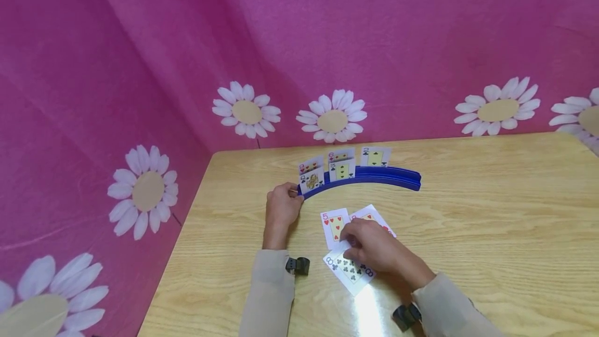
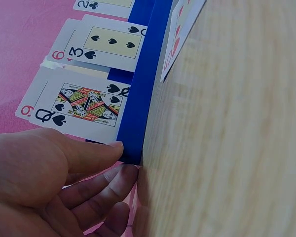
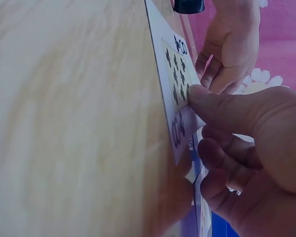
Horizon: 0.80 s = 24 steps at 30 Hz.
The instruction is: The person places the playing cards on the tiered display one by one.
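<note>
My left hand (image 1: 284,207) grips the left end of a curved blue card holder (image 1: 393,177), thumb on its front edge and fingers curled beneath. In the holder's front row stand the queen of spades (image 2: 86,106) and the three of spades (image 2: 111,43). Red cards stand behind these two, and a black two (image 1: 375,157) stands further right. My right hand (image 1: 374,246) pinches the eight of clubs (image 1: 352,274), its thumb on the card's face. Under and beside that hand lie the five of hearts (image 1: 334,227) and another hearts card (image 1: 376,214), partly hidden by the fingers.
The wooden table (image 1: 491,222) meets a pink cloth (image 1: 402,30) with white daisies at its back and left edges. Black straps with small devices sit at both wrists, close above the table.
</note>
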Each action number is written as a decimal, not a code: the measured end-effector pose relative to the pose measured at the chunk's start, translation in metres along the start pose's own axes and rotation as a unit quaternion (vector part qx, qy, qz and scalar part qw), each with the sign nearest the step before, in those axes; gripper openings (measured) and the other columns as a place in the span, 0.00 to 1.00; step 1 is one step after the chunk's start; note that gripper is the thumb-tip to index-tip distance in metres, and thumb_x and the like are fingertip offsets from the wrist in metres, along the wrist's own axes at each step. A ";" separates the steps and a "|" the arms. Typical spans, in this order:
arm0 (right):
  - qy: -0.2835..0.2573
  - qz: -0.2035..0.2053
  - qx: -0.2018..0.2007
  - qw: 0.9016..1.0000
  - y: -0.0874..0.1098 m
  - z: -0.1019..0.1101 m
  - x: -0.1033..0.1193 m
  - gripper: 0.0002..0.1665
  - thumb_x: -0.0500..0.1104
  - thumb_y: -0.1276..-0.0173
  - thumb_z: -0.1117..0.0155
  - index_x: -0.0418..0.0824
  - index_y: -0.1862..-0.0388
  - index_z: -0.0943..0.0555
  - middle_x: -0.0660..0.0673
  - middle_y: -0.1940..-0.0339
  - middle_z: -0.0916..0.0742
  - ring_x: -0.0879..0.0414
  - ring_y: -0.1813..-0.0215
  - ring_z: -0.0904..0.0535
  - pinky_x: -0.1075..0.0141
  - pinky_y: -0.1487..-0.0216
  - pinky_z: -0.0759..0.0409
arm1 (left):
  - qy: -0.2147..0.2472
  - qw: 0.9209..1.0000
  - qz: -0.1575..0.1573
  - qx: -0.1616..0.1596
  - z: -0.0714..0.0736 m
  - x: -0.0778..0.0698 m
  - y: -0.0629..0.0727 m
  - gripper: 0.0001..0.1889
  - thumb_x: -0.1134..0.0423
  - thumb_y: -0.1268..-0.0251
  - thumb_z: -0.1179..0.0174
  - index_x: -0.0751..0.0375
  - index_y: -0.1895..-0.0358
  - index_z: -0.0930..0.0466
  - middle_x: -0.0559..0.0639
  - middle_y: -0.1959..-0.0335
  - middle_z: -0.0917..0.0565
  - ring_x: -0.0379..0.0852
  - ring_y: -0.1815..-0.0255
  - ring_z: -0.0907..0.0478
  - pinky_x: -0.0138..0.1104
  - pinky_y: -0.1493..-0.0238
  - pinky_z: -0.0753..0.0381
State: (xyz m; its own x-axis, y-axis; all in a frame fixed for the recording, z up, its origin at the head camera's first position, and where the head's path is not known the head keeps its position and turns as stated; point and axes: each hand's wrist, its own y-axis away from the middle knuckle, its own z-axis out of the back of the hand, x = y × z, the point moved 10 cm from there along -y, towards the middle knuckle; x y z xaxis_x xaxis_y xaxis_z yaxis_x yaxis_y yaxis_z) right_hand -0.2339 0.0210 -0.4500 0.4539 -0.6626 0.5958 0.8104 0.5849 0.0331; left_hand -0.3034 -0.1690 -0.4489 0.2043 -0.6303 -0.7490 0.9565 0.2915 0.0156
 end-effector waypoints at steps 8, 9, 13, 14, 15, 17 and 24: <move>-0.028 0.027 -0.024 0.999 0.006 0.006 0.005 0.12 0.36 0.40 0.26 0.44 0.57 0.16 0.56 0.65 0.19 0.57 0.62 0.26 0.57 0.55 0.27 | -0.002 1.000 0.007 0.002 0.000 0.002 0.000 0.13 0.67 0.35 0.34 0.64 0.48 0.16 0.54 0.61 0.15 0.48 0.61 0.20 0.42 0.56 0.21; -0.030 0.029 -0.024 0.999 0.007 0.007 0.005 0.12 0.36 0.39 0.26 0.45 0.57 0.16 0.57 0.66 0.19 0.57 0.62 0.26 0.57 0.56 0.27 | -0.002 1.000 0.008 0.004 0.000 0.003 0.000 0.14 0.67 0.35 0.34 0.63 0.47 0.16 0.54 0.61 0.15 0.48 0.61 0.20 0.41 0.56 0.21; -0.042 0.032 -0.018 0.998 0.009 0.008 0.006 0.12 0.36 0.39 0.26 0.47 0.58 0.17 0.58 0.68 0.20 0.59 0.64 0.26 0.60 0.58 0.27 | -0.001 1.000 0.008 0.006 0.000 0.002 0.000 0.13 0.68 0.34 0.34 0.64 0.47 0.16 0.55 0.61 0.15 0.48 0.61 0.20 0.41 0.56 0.21; -0.048 0.031 -0.014 0.998 0.009 0.008 0.005 0.12 0.36 0.38 0.27 0.47 0.58 0.16 0.59 0.68 0.20 0.59 0.64 0.26 0.60 0.58 0.27 | 0.001 1.000 0.007 0.007 0.000 0.002 0.000 0.13 0.68 0.34 0.34 0.64 0.47 0.16 0.55 0.61 0.15 0.48 0.61 0.20 0.41 0.56 0.21; -0.055 0.032 -0.011 0.998 0.009 0.009 0.006 0.12 0.35 0.38 0.27 0.47 0.58 0.17 0.59 0.68 0.20 0.59 0.64 0.26 0.61 0.59 0.27 | 0.002 1.000 0.008 0.007 0.000 0.002 0.000 0.14 0.67 0.34 0.34 0.64 0.47 0.16 0.55 0.60 0.15 0.48 0.60 0.20 0.41 0.56 0.20; -0.068 0.031 -0.004 0.997 0.010 0.009 0.005 0.12 0.35 0.38 0.27 0.48 0.58 0.17 0.59 0.68 0.20 0.58 0.64 0.26 0.61 0.59 0.26 | 0.002 1.000 0.005 0.007 0.000 0.001 0.000 0.13 0.67 0.34 0.34 0.64 0.47 0.16 0.55 0.60 0.15 0.48 0.60 0.20 0.41 0.55 0.20; -0.106 0.032 0.007 0.994 0.012 0.014 0.002 0.12 0.33 0.34 0.31 0.43 0.53 0.15 0.55 0.62 0.16 0.57 0.59 0.23 0.61 0.55 0.22 | 0.002 1.000 0.002 0.007 -0.001 0.000 0.001 0.13 0.67 0.34 0.34 0.64 0.48 0.16 0.55 0.60 0.15 0.49 0.60 0.20 0.42 0.56 0.20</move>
State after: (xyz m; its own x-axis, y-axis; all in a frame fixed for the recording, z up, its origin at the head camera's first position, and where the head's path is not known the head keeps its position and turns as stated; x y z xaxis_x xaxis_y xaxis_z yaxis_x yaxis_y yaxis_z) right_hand -0.2282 0.0336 -0.4370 0.4147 -0.5115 0.7526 0.7764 0.6303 0.0005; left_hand -0.3029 -0.1686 -0.4494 0.2068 -0.6258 -0.7521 0.9586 0.2835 0.0276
